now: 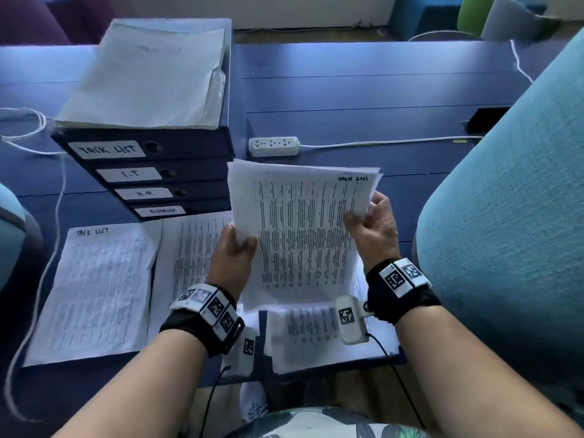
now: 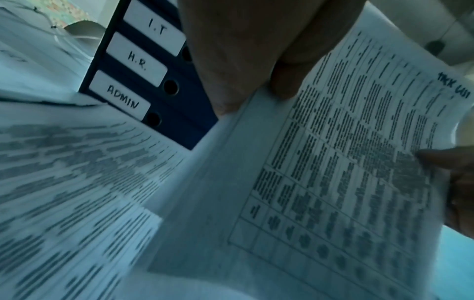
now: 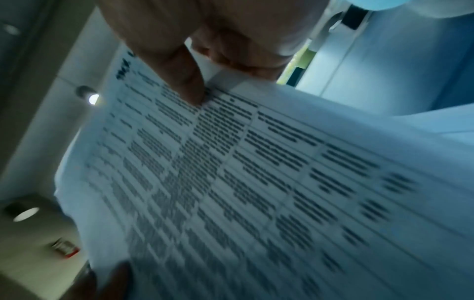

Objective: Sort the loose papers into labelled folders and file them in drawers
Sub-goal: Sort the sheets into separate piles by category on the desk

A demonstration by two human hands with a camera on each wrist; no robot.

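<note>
Both hands hold up a sheaf of printed papers [image 1: 303, 235] above the desk, the top sheet marked "TASK LIST" in its upper right corner. My left hand [image 1: 235, 248] pinches the sheaf's left edge, thumb on top [image 2: 282, 81]. My right hand [image 1: 368, 226] pinches the right edge, thumb [image 3: 189, 81] pressed on the print. To the left stands a dark blue drawer unit [image 1: 189, 172] with drawers labelled TASK LIST, I.T, H.R. and ADMIN [image 2: 123, 99], all closed. A pale folder [image 1: 145, 77] lies on top of it.
On the blue desk [image 1: 379, 90] lie a sheet marked "TASK LIST" [image 1: 94, 292], another printed sheet [image 1: 192, 248] beside it, and more papers [image 1: 316, 330] under my hands. A white power strip [image 1: 273, 146] sits behind. A teal chair [image 1: 512, 241] stands close on the right.
</note>
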